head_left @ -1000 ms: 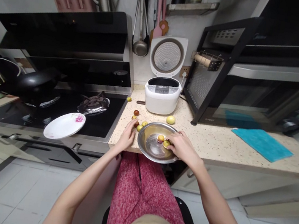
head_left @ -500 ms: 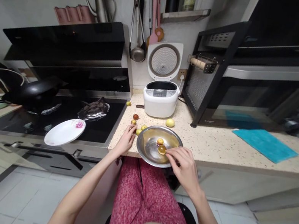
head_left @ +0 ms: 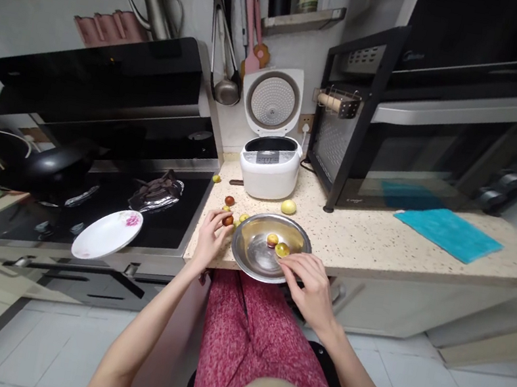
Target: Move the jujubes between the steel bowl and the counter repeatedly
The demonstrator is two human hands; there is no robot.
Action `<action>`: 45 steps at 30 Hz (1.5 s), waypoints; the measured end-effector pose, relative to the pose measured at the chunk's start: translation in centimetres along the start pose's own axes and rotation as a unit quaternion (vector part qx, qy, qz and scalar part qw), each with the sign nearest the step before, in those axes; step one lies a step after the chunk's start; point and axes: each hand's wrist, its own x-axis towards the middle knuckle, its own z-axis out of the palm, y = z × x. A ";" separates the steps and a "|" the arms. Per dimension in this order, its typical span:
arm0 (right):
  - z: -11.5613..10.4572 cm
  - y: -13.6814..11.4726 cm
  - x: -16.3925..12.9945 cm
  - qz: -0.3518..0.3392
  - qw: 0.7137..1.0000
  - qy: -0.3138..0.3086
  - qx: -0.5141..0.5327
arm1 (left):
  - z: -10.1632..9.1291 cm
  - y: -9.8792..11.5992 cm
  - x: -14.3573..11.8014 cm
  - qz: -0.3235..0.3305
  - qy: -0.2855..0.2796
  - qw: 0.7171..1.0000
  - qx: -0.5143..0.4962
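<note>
A stainless steel bowl (head_left: 246,261) stands at the counter's front edge. Inside it lies a yellow jujube with reddish patches (head_left: 272,240). My right hand (head_left: 309,289) reaches over the bowl's right rim, its fingertips closed on a yellow-green jujube (head_left: 282,250) low in the bowl. Left of the bowl, my left hand (head_left: 210,238) pinches a red-brown jujube (head_left: 228,220) between thumb and fingers. Another red-brown jujube (head_left: 230,200) rests just beyond that hand. Yellow-green jujubes (head_left: 243,217) lie between the hand and the bowl, partly hidden.
An open white rice cooker (head_left: 267,178) stands behind the bowl, with a larger pale yellow fruit (head_left: 289,207) before it. A white plate (head_left: 106,235) overhangs the stove's front edge at left. A blue cloth (head_left: 449,232) lies on the counter at right, before the oven (head_left: 419,162).
My left hand has drawn back slightly from the loose fruit, and a red-brown jujube now shows in its fingers. My right hand stays at the yellow-green jujube. The view has shifted a little.
</note>
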 end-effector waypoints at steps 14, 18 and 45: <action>1.6 -1.5 3.2 0.067 0.996 -0.055 -0.008 | 1.6 6.7 -1.9 0.156 -0.086 0.984 0.025; 3.1 -1.7 3.9 0.074 0.995 -0.070 0.019 | 1.9 6.6 -2.5 0.193 -0.087 0.976 0.045; 5.3 3.0 8.4 -0.025 0.931 -0.328 -0.160 | 1.8 -3.3 -1.3 0.055 -0.117 0.991 0.044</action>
